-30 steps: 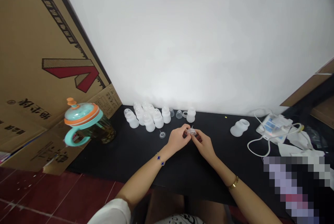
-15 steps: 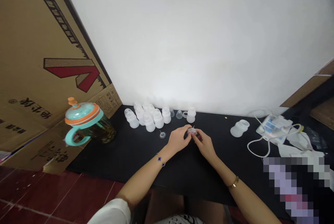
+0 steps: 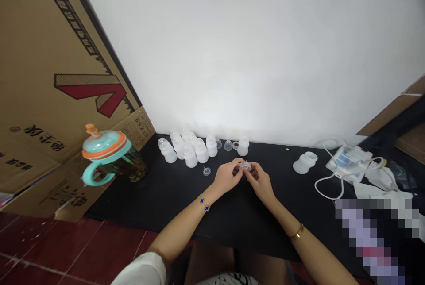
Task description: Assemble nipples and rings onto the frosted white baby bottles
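Far left: cardboard box (image 3: pixel 83 63) on its side of the table; in front of it a jug (image 3: pixel 103 136) with a teal handle, orange-trimmed lid and dark contents. Next along the black table (image 3: pixel 156 201), a close cluster of white bottles (image 3: pixel 190 156), clear tops visible on several. Just in front of the cluster lies a small clear disc (image 3: pixel 206 171) with a thin stem.

Right of the cluster, near the wall, two clear caps, the nearer one (image 3: pixel 228 145) standing apart from the bottles. Left hand (image 3: pixel 229 176): thumb and fingers closed narrowly on the left side of a clear round piece (image 3: pixel 245 167), a short stem rising from it. Behind the hands, a pale ring (image 3: pixel 235 145) beside a single bottle (image 3: pixel 243 147). Right hand (image 3: pixel 261 183): fingertips pinch the same piece from its right side, over the table.

Step in hand, as judged: two-handed handling or seating of this piece; the fit itself is too small to read. Next move seems to call for even thumb pressure round the rim, stem kept free.

Further right, well apart: an open-mouthed bottle (image 3: pixel 302 164), then a white device (image 3: pixel 348 161) with looped cable.
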Available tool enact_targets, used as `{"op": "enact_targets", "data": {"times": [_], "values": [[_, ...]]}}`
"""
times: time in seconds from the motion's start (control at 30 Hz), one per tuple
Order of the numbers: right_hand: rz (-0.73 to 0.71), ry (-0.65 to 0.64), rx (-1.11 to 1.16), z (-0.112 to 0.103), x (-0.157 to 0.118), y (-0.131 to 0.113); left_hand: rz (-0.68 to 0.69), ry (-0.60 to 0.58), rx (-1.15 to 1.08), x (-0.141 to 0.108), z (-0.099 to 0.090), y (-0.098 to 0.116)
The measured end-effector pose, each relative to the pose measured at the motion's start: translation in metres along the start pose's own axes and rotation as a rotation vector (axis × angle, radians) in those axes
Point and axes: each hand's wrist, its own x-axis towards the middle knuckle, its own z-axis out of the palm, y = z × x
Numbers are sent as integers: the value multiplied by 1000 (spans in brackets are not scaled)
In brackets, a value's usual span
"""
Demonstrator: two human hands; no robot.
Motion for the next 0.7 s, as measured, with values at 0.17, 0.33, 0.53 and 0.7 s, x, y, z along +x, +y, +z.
{"op": "enact_targets", "data": {"times": [0.17,0.33,0.53,0.7], "values": [[-25,-6,42,-1,1,2,10,-12,-69,-1,2,-6],[-38,-43,69,-5,3,1,37,-17,-90,0,1,-11],[-19,-68,126,-5,6,4,115,-27,-26,0,1,-15],[-18,-71,138,-4,7,7,135,-31,-19,0,1,-15]]}}
